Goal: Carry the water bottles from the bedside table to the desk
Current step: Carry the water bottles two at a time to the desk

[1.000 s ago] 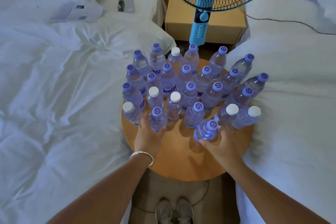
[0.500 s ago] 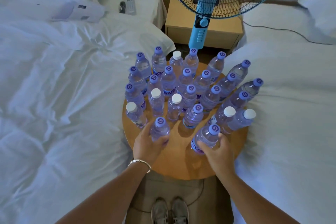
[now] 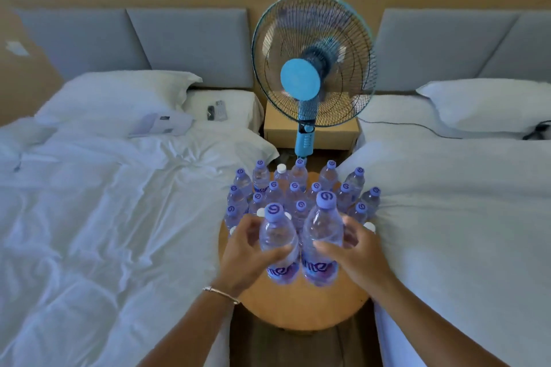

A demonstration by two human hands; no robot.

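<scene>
Clearly the carrying is only just getting under way. The person's left hand (image 3: pixel 253 250) is gripping one water bottle (image 3: pixel 278 244) around its middle, fingers and thumb curled round the clear plastic, and the right hand (image 3: pixel 354 253) is gripping a second bottle (image 3: pixel 322 235) the same way. Both bottles are standing upright, side by side and almost touching, and they appear to be raised above the round wooden bedside table (image 3: pixel 298 304) rather than resting on it, though the exact gap is hard to judge from this angle.

Behind them the remaining bottles (image 3: pixel 293 188) are crowding the far half of the table, close to twenty of them, mostly with purple caps and a few with white. The desk is not showing anywhere in view, so no bottle can be counted as delivered. Judging from that, nearly the whole job is still waiting: this pair needs walking over to the desk, and many more trips are lying ahead. A blue standing fan (image 3: pixel 310 80) is sitting just beyond the table, between the two beds.
</scene>
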